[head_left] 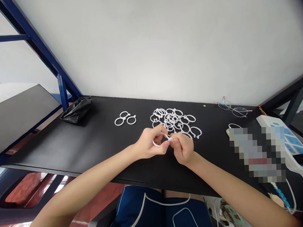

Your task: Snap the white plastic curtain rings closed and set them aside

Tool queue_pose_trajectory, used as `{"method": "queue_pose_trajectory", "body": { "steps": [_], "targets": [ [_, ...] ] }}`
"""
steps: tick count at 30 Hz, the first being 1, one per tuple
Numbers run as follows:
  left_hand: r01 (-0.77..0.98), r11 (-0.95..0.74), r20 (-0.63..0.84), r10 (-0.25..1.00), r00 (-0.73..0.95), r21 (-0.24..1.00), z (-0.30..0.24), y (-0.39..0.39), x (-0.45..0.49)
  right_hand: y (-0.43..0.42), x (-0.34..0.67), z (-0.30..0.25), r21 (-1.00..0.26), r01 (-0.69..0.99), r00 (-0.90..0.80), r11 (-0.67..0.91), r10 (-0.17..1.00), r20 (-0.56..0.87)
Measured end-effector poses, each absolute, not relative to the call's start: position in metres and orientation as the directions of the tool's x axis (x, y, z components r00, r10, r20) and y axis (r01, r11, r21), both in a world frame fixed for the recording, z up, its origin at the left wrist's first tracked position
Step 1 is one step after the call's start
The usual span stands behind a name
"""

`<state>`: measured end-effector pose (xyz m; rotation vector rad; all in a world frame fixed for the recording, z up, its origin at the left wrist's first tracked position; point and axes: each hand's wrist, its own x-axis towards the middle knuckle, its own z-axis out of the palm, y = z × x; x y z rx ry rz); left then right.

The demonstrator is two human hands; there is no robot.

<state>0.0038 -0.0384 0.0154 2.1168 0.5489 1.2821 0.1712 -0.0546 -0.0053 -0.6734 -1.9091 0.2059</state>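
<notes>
Above the near part of the black table, my left hand (151, 142) is closed on a white plastic ring (156, 143), its thumb and fingers around the loop. My right hand (183, 147) pinches the same ring at its small clasp, touching my left fingertips. Whether the clasp is fastened I cannot tell. Just beyond my hands lies a loose pile of similar white rings (172, 118), some looped over each other and some with ends apart. To the left of the pile, three white rings (119, 121) lie close together and look closed.
A crumpled black plastic bag (77, 110) lies at the table's (100, 138) far left. Eyeglasses (232, 109) rest at the back right. A blurred-out flat object (257, 156) and a white power strip (289, 141) with cables are on the right. A white wall rises behind.
</notes>
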Motion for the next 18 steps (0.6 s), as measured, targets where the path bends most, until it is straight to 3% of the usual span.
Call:
{"method": "queue_pose_trajectory", "body": {
  "steps": [18],
  "targets": [
    [0.083, -0.713, 0.590, 0.635, 0.498, 0.696, 0.0163, -0.0353, 0.0010, -0.0544, 0.1695, -0.0112, -0.492, 0.325, -0.270, 0.808, 0.577, 0.771]
  ]
}}
